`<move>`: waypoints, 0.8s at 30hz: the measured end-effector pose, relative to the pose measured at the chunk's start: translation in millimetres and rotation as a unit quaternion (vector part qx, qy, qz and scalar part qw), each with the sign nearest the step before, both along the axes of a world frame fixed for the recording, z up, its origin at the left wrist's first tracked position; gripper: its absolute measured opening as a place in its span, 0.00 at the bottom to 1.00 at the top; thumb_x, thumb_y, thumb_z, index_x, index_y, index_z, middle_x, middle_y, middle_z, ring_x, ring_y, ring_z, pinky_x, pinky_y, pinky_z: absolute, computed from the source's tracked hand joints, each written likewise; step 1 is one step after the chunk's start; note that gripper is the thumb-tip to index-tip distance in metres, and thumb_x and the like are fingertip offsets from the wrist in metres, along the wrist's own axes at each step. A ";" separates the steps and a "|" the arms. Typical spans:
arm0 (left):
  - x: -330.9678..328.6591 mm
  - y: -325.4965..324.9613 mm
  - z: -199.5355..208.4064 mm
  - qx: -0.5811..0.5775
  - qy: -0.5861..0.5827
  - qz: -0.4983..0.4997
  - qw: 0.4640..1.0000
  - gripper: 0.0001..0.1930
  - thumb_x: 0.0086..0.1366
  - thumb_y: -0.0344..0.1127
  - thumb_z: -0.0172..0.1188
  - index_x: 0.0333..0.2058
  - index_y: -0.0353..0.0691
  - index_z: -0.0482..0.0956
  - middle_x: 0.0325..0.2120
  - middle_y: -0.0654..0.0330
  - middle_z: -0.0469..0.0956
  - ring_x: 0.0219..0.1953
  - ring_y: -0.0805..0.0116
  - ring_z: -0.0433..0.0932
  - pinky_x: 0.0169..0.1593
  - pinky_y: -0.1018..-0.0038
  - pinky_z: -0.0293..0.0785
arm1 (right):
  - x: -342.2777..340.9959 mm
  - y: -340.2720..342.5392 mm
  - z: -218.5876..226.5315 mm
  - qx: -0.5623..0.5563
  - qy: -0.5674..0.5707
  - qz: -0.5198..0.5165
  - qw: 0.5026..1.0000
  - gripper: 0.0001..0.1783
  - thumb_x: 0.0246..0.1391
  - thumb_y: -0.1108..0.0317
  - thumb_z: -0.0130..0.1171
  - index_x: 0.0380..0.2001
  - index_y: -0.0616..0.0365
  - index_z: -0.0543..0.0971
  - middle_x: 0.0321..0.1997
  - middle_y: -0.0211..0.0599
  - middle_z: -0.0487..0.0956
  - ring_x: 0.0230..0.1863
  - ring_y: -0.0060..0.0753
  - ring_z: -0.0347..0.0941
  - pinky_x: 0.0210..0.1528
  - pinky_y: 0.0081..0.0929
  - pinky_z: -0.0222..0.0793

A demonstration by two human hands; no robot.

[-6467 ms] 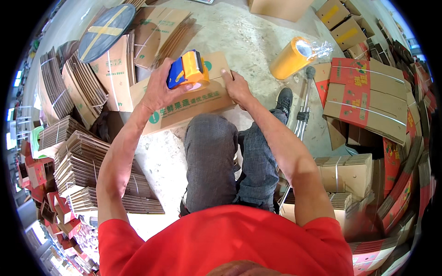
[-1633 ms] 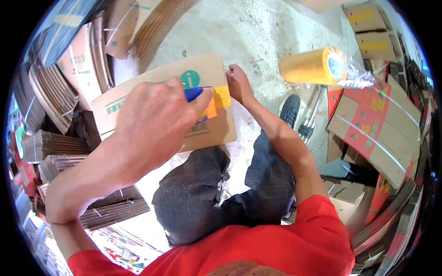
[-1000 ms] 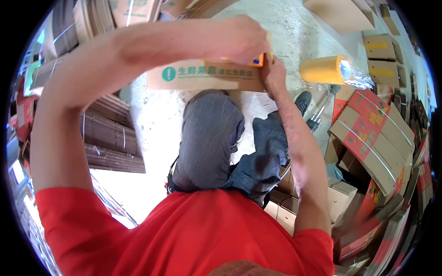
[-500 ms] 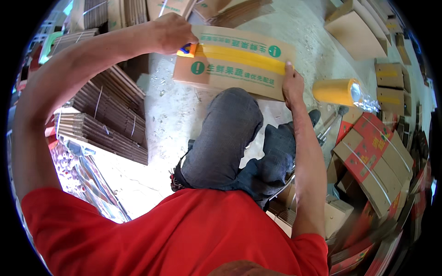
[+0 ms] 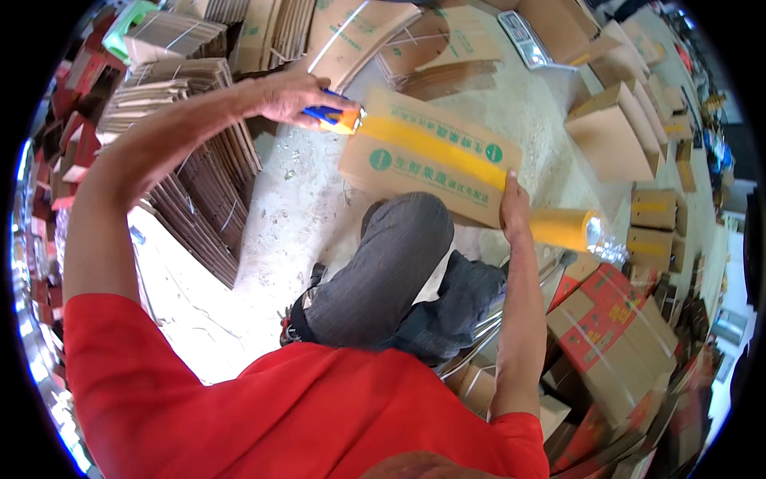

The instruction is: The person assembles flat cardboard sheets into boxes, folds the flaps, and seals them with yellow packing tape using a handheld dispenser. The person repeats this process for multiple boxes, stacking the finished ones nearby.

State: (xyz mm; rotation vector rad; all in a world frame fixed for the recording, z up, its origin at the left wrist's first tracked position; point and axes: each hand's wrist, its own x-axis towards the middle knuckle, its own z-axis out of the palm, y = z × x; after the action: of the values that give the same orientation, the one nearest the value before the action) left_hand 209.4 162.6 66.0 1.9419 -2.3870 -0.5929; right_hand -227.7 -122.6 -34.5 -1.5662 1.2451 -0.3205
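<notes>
A brown cardboard carton (image 5: 427,182) with green print lies beyond my knees, angled down to the right. A strip of yellow tape (image 5: 435,148) runs along the middle of its top. My left hand (image 5: 297,99) is closed around a blue and orange tape dispenser (image 5: 339,120), which is at the carton's left end by the tape's end. Whether tape still joins the two is hard to make out. My right hand (image 5: 515,206) grips the carton's right end, thumb on top near the tape; its other fingers are mostly hidden.
A long yellow stack of tape rolls (image 5: 565,227) in clear wrap lies right of the carton. Bundled flat cardboard (image 5: 195,188) stands at left. Open cartons (image 5: 614,132) and a scale (image 5: 523,40) are at far right. A strapped red-and-brown bundle (image 5: 610,327) leans at near right.
The view has shifted. My left hand and the dispenser have come slightly away from the carton's left end, showing more of the dispenser. The carton slants more; my right hand still grips its right end.
</notes>
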 end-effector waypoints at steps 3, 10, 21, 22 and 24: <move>-37.2 30.7 -11.6 -0.057 0.010 0.035 0.998 0.46 0.64 0.41 0.71 0.76 0.67 0.57 0.40 0.48 0.81 0.41 0.47 0.81 0.47 0.52 0.78 | -15.8 -2.2 15.7 0.045 -0.035 0.021 0.998 0.36 0.77 0.44 0.42 0.56 0.73 0.79 0.51 0.47 0.84 0.51 0.36 0.78 0.57 0.35 0.72; -59.2 68.2 -99.1 -0.179 0.207 0.107 0.956 0.41 0.70 0.46 0.65 0.77 0.70 0.56 0.39 0.48 0.74 0.38 0.46 0.77 0.45 0.49 0.74 | -28.6 -6.1 1.9 0.040 -0.003 0.032 0.999 0.37 0.79 0.43 0.37 0.64 0.69 0.74 0.60 0.47 0.80 0.58 0.39 0.77 0.60 0.37 0.72; -48.8 73.3 -215.9 -0.111 0.144 0.121 0.976 0.48 0.63 0.38 0.73 0.74 0.81 0.56 0.38 0.54 0.73 0.38 0.49 0.79 0.41 0.53 0.78 | -24.4 3.3 11.2 0.150 -0.020 -0.032 0.988 0.39 0.78 0.39 0.33 0.78 0.54 0.57 0.75 0.43 0.68 0.71 0.45 0.69 0.70 0.45 0.69; -46.6 73.7 -227.1 -0.119 0.142 0.122 0.975 0.47 0.63 0.38 0.73 0.74 0.81 0.56 0.38 0.54 0.73 0.38 0.49 0.79 0.41 0.54 0.78 | -22.1 3.1 13.9 0.158 -0.011 -0.031 0.987 0.39 0.77 0.38 0.33 0.78 0.52 0.55 0.77 0.42 0.65 0.73 0.45 0.67 0.71 0.46 0.68; -46.4 73.8 -244.5 -0.104 0.141 0.127 0.976 0.47 0.63 0.39 0.73 0.74 0.81 0.57 0.38 0.54 0.74 0.38 0.49 0.79 0.40 0.54 0.78 | -20.3 1.7 19.5 0.172 0.002 -0.032 0.985 0.40 0.77 0.36 0.32 0.79 0.49 0.52 0.79 0.41 0.61 0.75 0.45 0.64 0.72 0.48 0.67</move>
State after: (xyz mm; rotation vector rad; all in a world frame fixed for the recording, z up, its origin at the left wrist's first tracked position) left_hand 163.0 236.4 -178.5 1.8864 -1.9127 -0.5382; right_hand -248.1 -120.9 -15.0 -1.2338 1.2800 -0.1338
